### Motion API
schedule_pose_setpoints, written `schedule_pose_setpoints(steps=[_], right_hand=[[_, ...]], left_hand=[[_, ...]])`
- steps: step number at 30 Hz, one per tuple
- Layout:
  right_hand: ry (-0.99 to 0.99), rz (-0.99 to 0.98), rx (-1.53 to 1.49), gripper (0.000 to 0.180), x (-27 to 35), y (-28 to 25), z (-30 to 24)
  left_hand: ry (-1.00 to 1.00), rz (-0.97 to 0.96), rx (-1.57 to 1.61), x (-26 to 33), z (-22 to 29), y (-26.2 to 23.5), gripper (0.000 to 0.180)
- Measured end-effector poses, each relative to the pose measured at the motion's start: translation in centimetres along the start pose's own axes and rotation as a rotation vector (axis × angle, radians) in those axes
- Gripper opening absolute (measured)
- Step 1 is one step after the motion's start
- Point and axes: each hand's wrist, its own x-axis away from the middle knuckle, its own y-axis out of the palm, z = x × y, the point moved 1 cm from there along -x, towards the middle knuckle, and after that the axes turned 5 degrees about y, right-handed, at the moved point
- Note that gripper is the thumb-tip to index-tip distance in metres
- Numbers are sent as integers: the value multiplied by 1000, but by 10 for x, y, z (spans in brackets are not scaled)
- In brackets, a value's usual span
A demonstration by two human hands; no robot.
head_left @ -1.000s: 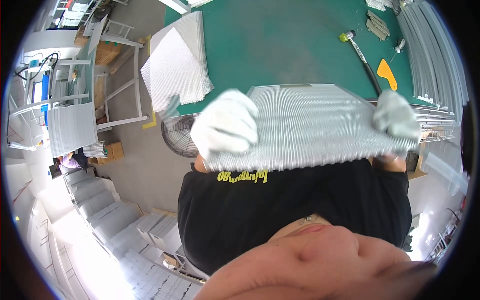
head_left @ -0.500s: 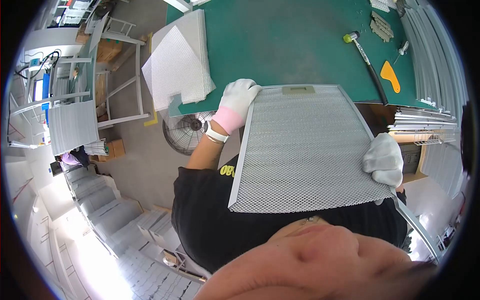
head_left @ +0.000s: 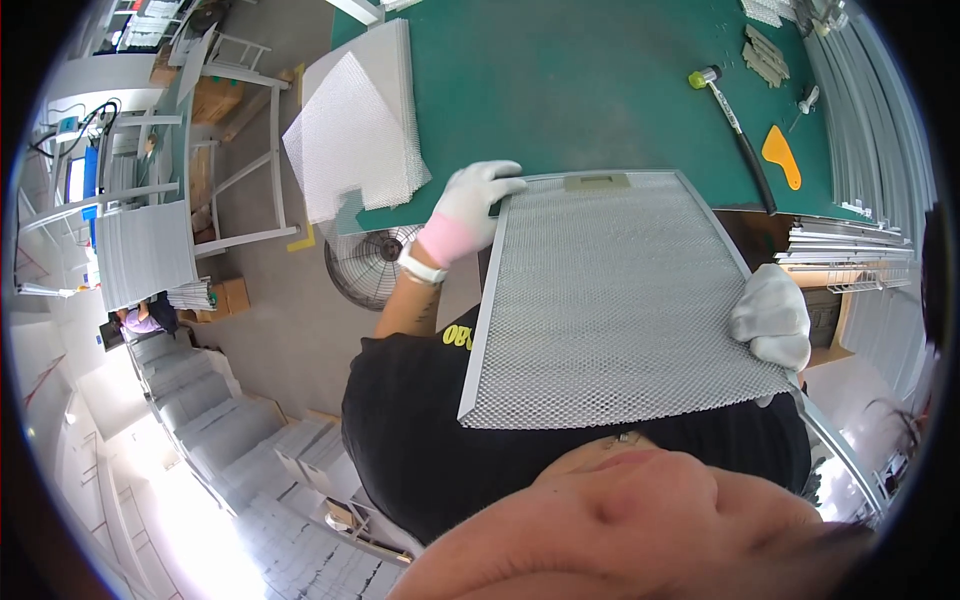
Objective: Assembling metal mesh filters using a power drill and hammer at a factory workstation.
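A silver mesh filter panel (head_left: 620, 300) leans over the near edge of the table, against my body. Metal frame strips edge its left, far and right sides, and its near edge shows bare mesh. A small beige latch plate (head_left: 598, 182) sits at the far side. At the panel's far left corner is my left hand (head_left: 470, 205), white-gloved with a pink cuff, its fingers stretched out and apart, one at the frame. Along the right side my gloved right hand (head_left: 772, 315) is closed around the edge. A metal strip (head_left: 840, 445) angles away from the near right corner.
On the green table (head_left: 560, 90) lie stacked mesh sheets (head_left: 365, 120) at left. A mallet (head_left: 740, 135), an orange scraper (head_left: 782, 158), a small screwdriver (head_left: 804, 103) and beige pieces (head_left: 765, 57) lie at right. Metal strips (head_left: 860, 120) line the right side; a floor fan (head_left: 372, 265) stands below left.
My left hand's fingers have loosened and lifted from around the far left corner. My right hand and the panel have hardly moved.
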Motion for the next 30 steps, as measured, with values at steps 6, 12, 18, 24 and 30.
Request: schedule_pose_setpoints(steps=[6, 12, 18, 24, 30], right_hand=[[162, 349, 127, 51, -28, 6, 17], [297, 341, 211, 41, -44, -6, 33], [254, 730, 349, 54, -51, 5, 38], [373, 741, 515, 67, -79, -33, 44], [554, 95, 765, 54, -90, -93, 26]], left_hand=[[749, -45, 646, -19, 68, -92, 26], [889, 488, 489, -36, 64, -92, 29], [505, 930, 646, -49, 65, -80, 10], [280, 927, 582, -68, 56, -92, 11], [293, 1012, 339, -76, 51, -95, 11]])
